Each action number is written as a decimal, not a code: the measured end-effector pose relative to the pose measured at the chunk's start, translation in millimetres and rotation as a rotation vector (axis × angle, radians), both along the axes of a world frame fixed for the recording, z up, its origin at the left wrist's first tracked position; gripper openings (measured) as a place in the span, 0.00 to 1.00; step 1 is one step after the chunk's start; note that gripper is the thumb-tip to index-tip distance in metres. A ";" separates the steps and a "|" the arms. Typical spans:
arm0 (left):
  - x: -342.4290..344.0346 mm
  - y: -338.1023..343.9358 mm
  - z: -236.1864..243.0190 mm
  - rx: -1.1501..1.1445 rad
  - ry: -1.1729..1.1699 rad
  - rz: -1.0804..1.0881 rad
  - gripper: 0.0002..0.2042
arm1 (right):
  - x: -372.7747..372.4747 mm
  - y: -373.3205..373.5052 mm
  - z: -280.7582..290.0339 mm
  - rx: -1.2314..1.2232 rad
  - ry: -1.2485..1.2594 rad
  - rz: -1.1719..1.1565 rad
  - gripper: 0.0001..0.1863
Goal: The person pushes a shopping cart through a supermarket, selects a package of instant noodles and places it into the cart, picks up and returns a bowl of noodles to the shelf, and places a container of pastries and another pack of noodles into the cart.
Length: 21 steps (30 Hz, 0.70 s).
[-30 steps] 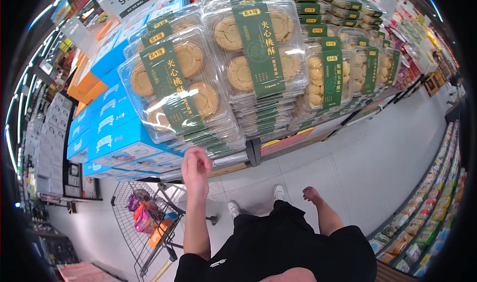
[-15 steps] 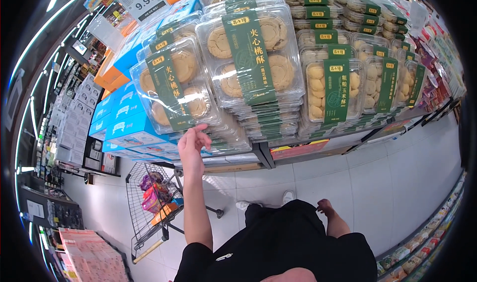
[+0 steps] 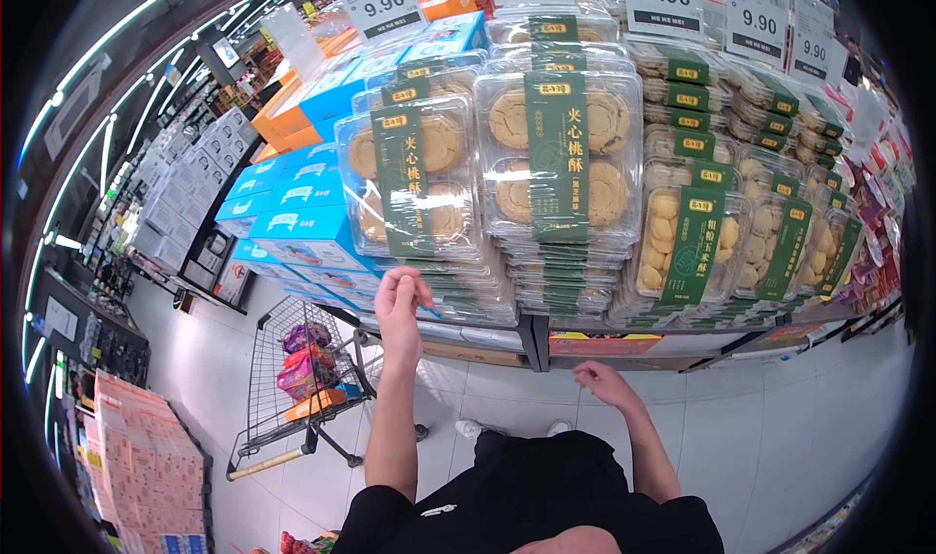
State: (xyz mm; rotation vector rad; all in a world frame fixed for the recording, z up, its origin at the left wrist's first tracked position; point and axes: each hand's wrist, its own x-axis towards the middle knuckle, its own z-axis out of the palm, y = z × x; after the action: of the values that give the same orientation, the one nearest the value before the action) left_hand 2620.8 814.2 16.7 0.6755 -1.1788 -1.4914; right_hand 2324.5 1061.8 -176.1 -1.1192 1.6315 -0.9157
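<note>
My left hand [image 3: 402, 296] is raised at the lower front of a clear plastic box of round cookies [image 3: 408, 178] with a green paper band. Its fingers are loosely bent and apart, with nothing between them; whether a fingertip touches the box cannot be told. Just to the right, a taller stack of similar cookie boxes [image 3: 558, 154] stands on the display. My right hand [image 3: 604, 383] hangs in front of the shelf's lower edge, above the floor. It is empty, its fingers loosely stretched out.
A wire shopping cart [image 3: 261, 408] with purple, red and orange packages stands at my left. Blue cartons [image 3: 307, 224] are piled left of the cookies. Smaller cookie packs [image 3: 692, 247] fill the right side under price signs [image 3: 663, 8]. Pink boxes [image 3: 146, 456] stand at lower left.
The view has tilted up and turned left, so the display sits lower and farther right. My right hand has risen from beside my body toward the shelf. My left hand stays by the cookie box.
</note>
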 end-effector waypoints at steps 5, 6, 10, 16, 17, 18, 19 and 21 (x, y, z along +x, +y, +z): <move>17.6 -18.5 13.1 -0.129 -0.107 0.383 0.14 | 66.3 -87.1 195.4 -0.380 0.161 0.150 0.15; 24.6 -22.0 12.9 -0.134 -0.156 0.378 0.19 | 75.9 -97.7 222.7 -0.473 0.229 0.157 0.16; 33.9 -30.8 7.1 -0.133 -0.284 0.327 0.25 | 95.8 -141.2 279.3 -0.706 0.462 0.034 0.18; 27.0 -26.7 0.5 -0.093 -0.208 0.356 0.25 | 107.4 -189.5 284.1 -0.566 0.865 -0.055 0.16; 24.5 -26.5 -3.6 -0.060 -0.103 0.337 0.24 | 108.4 -192.2 284.8 -0.561 0.876 -0.076 0.16; 23.3 -27.6 -5.0 -0.034 -0.051 0.325 0.24 | 107.9 -194.1 285.3 -0.555 0.848 -0.089 0.16; 22.7 -28.6 -4.6 -0.008 0.000 0.313 0.24 | 107.5 -196.9 285.1 -0.549 0.820 -0.102 0.16; 23.2 -26.0 -4.6 0.028 0.075 0.357 0.23 | 112.5 -203.2 282.3 -0.562 0.799 -0.116 0.16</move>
State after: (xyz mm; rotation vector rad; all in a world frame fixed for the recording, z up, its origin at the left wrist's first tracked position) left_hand 2644.0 788.2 12.1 0.7963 -0.9256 -1.2227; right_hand 2437.0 858.6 106.3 -1.9728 2.1463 -1.1188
